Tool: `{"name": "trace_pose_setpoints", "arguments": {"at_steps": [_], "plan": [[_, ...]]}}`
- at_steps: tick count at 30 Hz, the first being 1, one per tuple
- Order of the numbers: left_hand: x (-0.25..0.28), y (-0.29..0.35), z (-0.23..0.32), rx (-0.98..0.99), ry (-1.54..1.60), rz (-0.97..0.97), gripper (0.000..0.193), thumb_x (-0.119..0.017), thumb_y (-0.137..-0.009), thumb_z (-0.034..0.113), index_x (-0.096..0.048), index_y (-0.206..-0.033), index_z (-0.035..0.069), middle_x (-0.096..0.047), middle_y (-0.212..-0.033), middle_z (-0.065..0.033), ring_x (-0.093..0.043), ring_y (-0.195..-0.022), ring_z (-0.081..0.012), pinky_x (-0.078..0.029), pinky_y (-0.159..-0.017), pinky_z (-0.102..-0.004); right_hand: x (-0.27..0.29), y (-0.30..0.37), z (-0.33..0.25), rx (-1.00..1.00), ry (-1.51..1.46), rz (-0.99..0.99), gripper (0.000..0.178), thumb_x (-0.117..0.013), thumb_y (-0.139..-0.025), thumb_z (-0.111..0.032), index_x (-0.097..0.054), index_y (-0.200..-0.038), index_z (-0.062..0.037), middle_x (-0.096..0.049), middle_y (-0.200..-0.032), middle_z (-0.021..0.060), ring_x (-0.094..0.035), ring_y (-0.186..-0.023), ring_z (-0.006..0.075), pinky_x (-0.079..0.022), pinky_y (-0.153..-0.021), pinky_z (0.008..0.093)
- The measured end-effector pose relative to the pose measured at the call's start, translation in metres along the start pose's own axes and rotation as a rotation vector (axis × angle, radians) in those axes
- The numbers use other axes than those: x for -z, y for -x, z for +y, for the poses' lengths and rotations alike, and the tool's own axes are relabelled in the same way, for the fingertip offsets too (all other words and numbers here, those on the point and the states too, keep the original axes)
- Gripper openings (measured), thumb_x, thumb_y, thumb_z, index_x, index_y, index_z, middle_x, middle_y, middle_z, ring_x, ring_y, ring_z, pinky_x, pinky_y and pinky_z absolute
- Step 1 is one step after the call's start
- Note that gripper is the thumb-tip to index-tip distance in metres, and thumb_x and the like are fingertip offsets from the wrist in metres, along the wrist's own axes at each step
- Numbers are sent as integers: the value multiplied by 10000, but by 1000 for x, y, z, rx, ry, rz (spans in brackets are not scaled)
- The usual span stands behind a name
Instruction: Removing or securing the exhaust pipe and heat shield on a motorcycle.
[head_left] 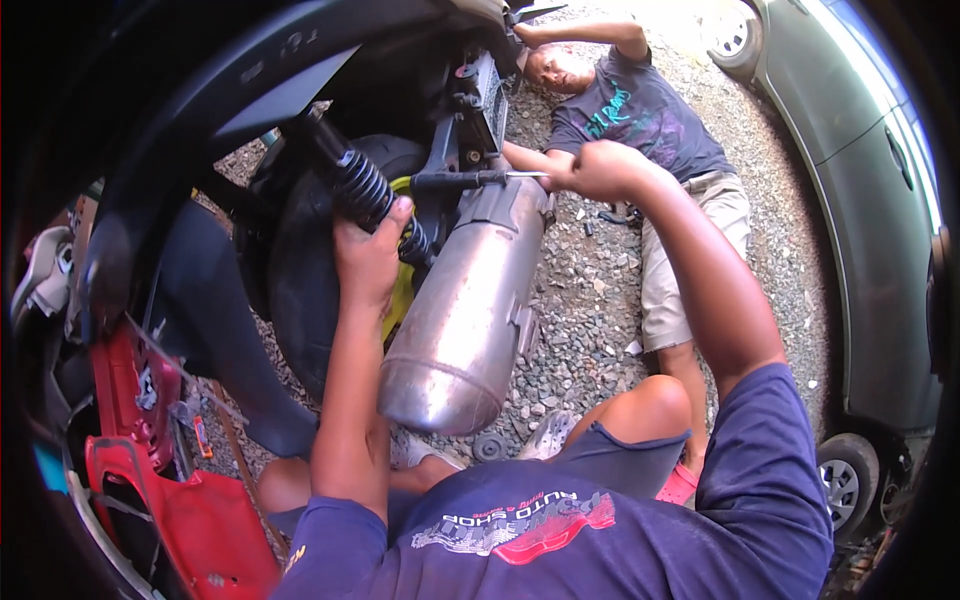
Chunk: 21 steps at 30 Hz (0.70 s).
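My left hand (372,255) is wrapped round a black coil-spring shock absorber (362,185), which slants down beside the rear tire (310,260) of a motorbike or scooter. Closed into a fist, my right hand (612,170) is beyond the upper end of the silver exhaust muffler (460,310). A black rod-shaped piece (445,181) with a thin silver shaft lies across the muffler's top and points toward that fist. What my right fingers hold is hidden. Close by is the forearm (535,160) of another person, partly covered by my fist.
The other person (640,120) lies on the gravel (590,290), with one arm raised to the bike's frame. A dark green car (850,200) stands along the right. Red body panels (200,520) lie at the lower left. A small round black part (489,446) sits near my shoes.
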<state>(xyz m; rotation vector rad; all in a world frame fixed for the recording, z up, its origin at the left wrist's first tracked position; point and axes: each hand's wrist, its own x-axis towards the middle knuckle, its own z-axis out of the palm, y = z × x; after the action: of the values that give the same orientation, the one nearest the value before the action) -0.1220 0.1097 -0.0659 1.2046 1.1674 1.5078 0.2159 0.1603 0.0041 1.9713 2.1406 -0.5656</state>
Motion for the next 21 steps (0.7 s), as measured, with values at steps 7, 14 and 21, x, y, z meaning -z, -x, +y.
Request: {"name": "trace_pose_setpoints", "arguments": {"at_steps": [7, 14, 21], "plan": [[-3, 1, -2, 46, -3, 18, 430, -850, -953, 101, -629, -1318, 48, -671, -1123, -24, -663, -1024, -139, -534, -986, -320, -111, 42, 79, -106, -481, -27, 622, -818, -913, -586, -792, -1018, 27, -789, -946, 227, -771, -909, 346, -582, -862, 473], [-13, -2, 7, 28, 60, 6, 349, -772, -969, -15, -623, -1274, 65, -698, -1074, -55, -741, -1072, -250, -568, -1034, -399, -194, 45, 96, -52, -406, -242, 567, -852, -879, -450, -799, -1257, -30, -803, -1153, 235, -771, -1092, 378, -576, -1015, 461], [-14, 2, 15, 73, 68, 6, 299, -793, -948, 0, -650, -1207, 36, -722, -1076, -73, -741, -1029, -231, -569, -1002, -394, -195, 46, 91, 54, -557, -308, 469, -817, -898, -336, -786, -1287, -75, -813, -1105, 170, -778, -955, 317, -614, -872, 454]]}}
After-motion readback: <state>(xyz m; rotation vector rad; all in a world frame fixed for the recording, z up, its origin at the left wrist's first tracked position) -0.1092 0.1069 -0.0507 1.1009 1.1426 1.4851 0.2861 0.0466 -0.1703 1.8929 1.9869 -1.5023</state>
